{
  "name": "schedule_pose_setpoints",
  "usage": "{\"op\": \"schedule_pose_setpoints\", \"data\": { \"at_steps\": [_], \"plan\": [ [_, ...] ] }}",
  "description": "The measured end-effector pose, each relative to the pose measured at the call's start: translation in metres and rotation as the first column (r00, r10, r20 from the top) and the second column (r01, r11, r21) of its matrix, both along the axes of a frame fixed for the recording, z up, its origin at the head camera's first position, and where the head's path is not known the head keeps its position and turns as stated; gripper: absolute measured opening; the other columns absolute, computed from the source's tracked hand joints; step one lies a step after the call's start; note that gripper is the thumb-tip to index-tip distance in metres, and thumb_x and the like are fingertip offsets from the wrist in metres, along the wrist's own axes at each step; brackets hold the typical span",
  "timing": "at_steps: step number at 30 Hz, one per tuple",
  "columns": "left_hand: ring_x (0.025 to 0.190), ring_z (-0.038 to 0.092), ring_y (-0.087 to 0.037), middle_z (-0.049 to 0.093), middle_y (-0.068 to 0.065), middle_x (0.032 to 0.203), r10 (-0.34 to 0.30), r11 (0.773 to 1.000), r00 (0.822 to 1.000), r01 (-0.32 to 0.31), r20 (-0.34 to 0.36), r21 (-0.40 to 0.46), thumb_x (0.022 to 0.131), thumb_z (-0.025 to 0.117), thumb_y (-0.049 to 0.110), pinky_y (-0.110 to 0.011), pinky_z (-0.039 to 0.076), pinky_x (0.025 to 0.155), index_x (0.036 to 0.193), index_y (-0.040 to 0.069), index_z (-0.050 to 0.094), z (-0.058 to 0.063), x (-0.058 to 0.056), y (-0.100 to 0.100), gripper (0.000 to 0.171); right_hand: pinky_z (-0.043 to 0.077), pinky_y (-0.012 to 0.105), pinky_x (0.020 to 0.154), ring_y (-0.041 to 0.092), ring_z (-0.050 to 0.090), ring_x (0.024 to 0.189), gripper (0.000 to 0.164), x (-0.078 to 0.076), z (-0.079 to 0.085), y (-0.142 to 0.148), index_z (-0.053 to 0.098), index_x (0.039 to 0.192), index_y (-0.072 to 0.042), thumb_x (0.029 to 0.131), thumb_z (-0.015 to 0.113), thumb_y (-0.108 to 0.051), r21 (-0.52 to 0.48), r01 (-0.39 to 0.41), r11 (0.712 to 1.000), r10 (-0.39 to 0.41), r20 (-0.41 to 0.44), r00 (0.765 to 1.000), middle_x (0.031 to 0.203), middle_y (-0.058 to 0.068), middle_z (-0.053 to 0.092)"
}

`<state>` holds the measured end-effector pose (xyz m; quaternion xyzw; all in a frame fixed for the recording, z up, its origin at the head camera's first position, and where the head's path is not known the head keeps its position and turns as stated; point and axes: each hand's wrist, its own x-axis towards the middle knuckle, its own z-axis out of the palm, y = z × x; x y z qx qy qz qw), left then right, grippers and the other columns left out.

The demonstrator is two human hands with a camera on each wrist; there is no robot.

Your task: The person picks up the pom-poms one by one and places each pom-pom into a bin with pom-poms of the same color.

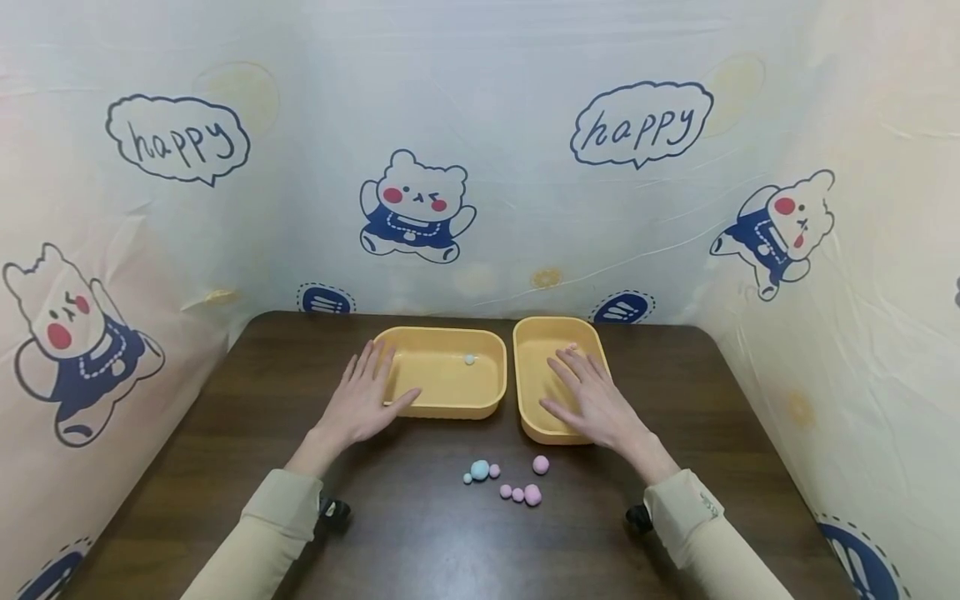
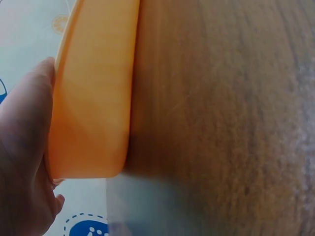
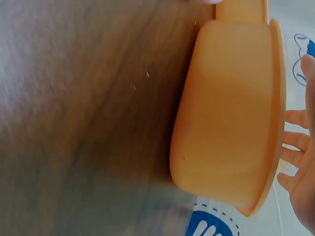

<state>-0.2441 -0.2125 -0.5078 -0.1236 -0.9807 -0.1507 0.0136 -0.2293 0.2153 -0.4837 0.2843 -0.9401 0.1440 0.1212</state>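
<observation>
Fingers spread, my left hand (image 1: 362, 403) hovers at the left end of a yellow tray (image 1: 442, 412), overlapping its rim in the head view. That tray has a small pale blue ball (image 1: 469, 359) inside. In the left wrist view, the thumb lies along the tray's wall (image 2: 93, 98). My right hand (image 1: 594, 403), also spread, is over the right side of a second yellow tray (image 1: 528, 367), turned lengthwise. A small pink ball (image 1: 572, 345) shows in it near the fingertips. Neither hand holds anything.
On the dark wooden table (image 1: 420, 533), before the trays, lie a blue ball (image 1: 480, 471) touching smaller balls, a row of pink balls (image 1: 532, 495), and a lone pink ball (image 1: 541, 465). A printed cloth (image 1: 517, 208) hangs behind the table's back edge and along both sides.
</observation>
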Motion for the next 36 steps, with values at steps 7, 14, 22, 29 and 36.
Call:
{"op": "schedule_pose_setpoints", "data": {
  "at_steps": [7,14,22,29,36],
  "plan": [
    [0.173,0.004,-0.045,0.0,-0.023,0.185,0.02,1.0,1.0,-0.021,0.02,0.014,0.103,0.044,0.08,-0.061,0.011,0.141,0.174,-0.003,0.003,-0.003,0.001,0.0,0.117,0.032,0.065,0.134,0.044,0.047,0.158,0.073,0.009,-0.001,-0.01,0.053,0.16,-0.003,0.104,0.071,-0.045,-0.05,-0.033,0.998,0.036,0.044,0.998,0.166,0.023,0.052],
    [0.173,0.003,-0.044,-0.001,-0.023,0.185,0.02,1.0,1.0,-0.02,0.015,-0.004,0.103,0.045,0.079,-0.06,0.011,0.141,0.174,-0.004,0.004,-0.002,0.0,0.0,0.116,0.038,0.065,0.13,0.042,0.051,0.154,0.07,0.014,-0.004,-0.018,0.055,0.159,-0.003,0.104,0.072,-0.044,-0.071,-0.064,0.995,0.068,0.058,0.996,0.164,0.022,0.055],
    [0.174,0.003,-0.043,-0.001,-0.022,0.186,0.017,1.0,1.0,-0.017,0.014,-0.01,0.103,0.045,0.079,-0.059,0.011,0.142,0.174,-0.003,0.003,0.0,-0.001,0.0,0.117,0.041,0.058,0.13,0.038,0.052,0.154,0.072,0.022,-0.006,-0.028,0.054,0.161,-0.009,0.103,0.073,-0.048,-0.08,-0.073,0.994,0.081,0.092,0.992,0.166,0.016,0.054],
    [0.173,0.002,-0.044,-0.002,-0.022,0.185,0.029,1.0,0.999,-0.029,0.014,-0.005,0.096,0.05,0.085,-0.059,0.01,0.141,0.174,-0.003,0.003,-0.001,-0.001,0.001,0.126,0.048,0.054,0.126,0.034,0.057,0.151,0.07,0.033,-0.006,-0.042,0.057,0.158,-0.009,0.101,0.078,-0.044,-0.088,-0.128,0.988,0.134,0.061,0.989,0.162,0.015,0.058],
    [0.173,0.007,-0.045,0.003,-0.025,0.184,0.062,0.998,0.998,-0.062,-0.001,-0.031,0.093,0.051,0.089,-0.059,0.011,0.142,0.173,-0.005,0.003,-0.003,-0.002,0.002,0.132,0.054,0.048,0.121,0.029,0.064,0.143,0.068,0.046,-0.007,-0.057,0.061,0.155,-0.007,0.099,0.082,-0.039,-0.109,-0.207,0.972,0.211,0.031,0.977,0.154,0.012,0.066]
  ]
}}
